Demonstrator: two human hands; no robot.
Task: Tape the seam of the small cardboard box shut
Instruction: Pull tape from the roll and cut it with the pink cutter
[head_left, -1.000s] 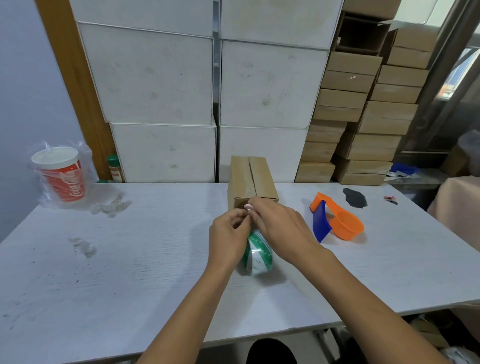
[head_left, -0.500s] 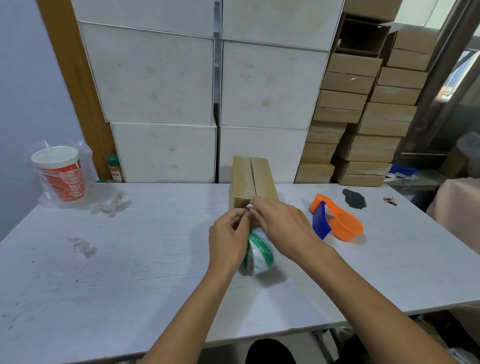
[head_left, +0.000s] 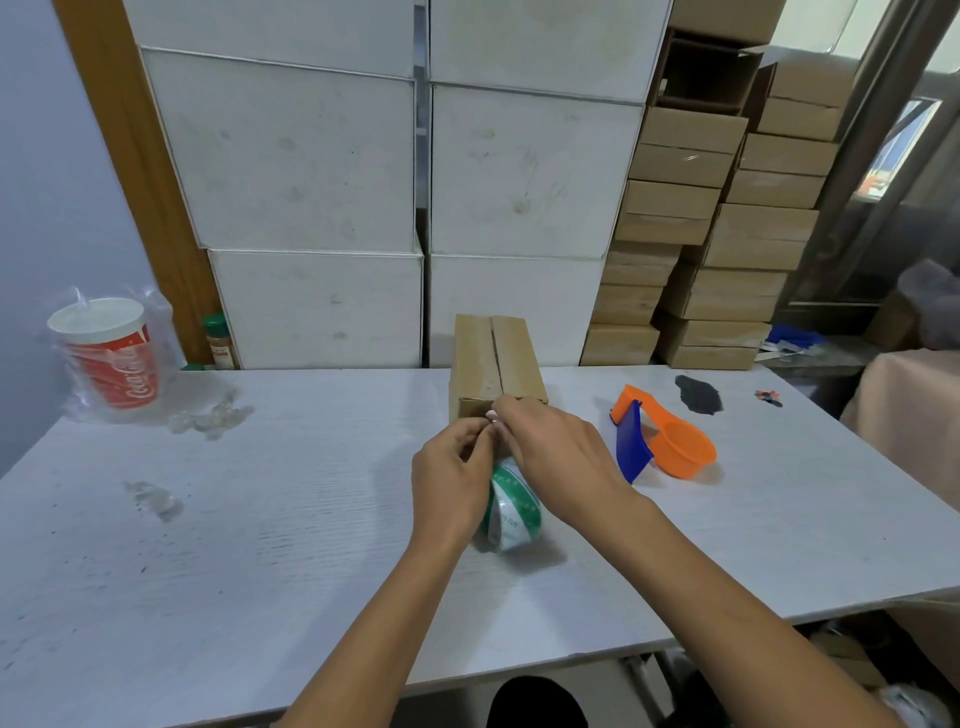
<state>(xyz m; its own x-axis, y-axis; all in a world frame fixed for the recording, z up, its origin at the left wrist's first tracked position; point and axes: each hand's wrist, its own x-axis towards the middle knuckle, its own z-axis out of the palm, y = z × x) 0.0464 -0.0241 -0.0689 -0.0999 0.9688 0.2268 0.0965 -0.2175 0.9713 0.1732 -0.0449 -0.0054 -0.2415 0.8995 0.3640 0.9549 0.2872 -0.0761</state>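
A small brown cardboard box (head_left: 493, 364) stands on the white table (head_left: 260, 519), its top seam running away from me. Just in front of it a green-and-white tape roll (head_left: 511, 512) stands on edge. My left hand (head_left: 452, 483) curls over the roll's left side and holds it. My right hand (head_left: 556, 457) comes in from the right, its fingertips pinched at the top of the roll beside the left thumb, right at the box's near edge. The tape's free end is hidden under the fingers.
An orange tape dispenser with a blue blade guard (head_left: 660, 447) lies to the right. A red paper cup in a clear bag (head_left: 109, 358) stands far left. Stacked white cartons (head_left: 363, 182) and brown boxes (head_left: 727, 234) line the back edge.
Both hands and the tape roll stay almost in place, with only a slight shift of the fingertips at the top of the roll.
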